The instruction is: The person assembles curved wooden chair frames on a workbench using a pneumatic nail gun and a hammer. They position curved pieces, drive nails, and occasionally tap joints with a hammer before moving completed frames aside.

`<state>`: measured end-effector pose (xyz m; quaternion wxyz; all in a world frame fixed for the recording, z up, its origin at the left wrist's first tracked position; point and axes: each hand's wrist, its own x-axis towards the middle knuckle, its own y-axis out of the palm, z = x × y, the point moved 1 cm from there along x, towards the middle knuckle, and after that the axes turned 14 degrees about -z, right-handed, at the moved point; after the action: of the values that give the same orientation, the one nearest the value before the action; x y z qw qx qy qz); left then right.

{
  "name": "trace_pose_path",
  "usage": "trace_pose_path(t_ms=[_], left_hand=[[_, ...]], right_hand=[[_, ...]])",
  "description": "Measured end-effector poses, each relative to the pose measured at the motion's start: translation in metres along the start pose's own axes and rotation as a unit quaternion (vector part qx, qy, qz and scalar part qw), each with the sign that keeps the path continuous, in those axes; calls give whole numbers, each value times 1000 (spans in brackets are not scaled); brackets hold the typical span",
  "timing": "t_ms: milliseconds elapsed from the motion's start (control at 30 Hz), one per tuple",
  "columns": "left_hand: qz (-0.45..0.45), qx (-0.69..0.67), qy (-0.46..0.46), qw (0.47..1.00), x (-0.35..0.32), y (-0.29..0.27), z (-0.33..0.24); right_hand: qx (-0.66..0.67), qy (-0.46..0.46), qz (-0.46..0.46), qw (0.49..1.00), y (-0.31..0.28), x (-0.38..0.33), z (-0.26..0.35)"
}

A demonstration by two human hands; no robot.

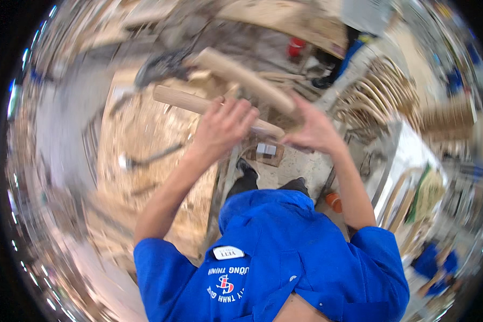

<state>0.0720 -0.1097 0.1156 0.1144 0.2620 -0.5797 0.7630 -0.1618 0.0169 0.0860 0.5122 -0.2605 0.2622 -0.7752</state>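
Note:
Motion blurs the whole view. My left hand [222, 126] is closed around a pale, rounded wooden piece [182, 100] that runs left and up from the hand. My right hand [312, 129] grips a second, thicker wooden piece [241, 75], which slants up and left above the first. The two pieces lie close together, almost parallel, in front of my chest. My blue short-sleeved shirt [284, 257] fills the lower middle of the view.
A chipboard-topped workbench [139, 161] lies to the left, with a dark tool and cable on it. Curved wooden chair parts [375, 91] are stacked at the right. An orange cup [334, 201] sits on the floor near my feet. Another person in blue [432, 263] crouches at the lower right.

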Motion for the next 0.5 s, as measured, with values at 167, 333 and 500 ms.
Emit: trace_pose_path(t_ms=[167,333,500], left_hand=[[35,-17,-342,939,-178,-40,74],[88,-43,-640,762,-283,-35,33],[105,-43,-750,652,-329,-6,-9]], right_hand=[[-128,31,-30,991,12,80,44],[-51,35,-84,995,67,106,33],[53,79,-31,995,130,113,62]])
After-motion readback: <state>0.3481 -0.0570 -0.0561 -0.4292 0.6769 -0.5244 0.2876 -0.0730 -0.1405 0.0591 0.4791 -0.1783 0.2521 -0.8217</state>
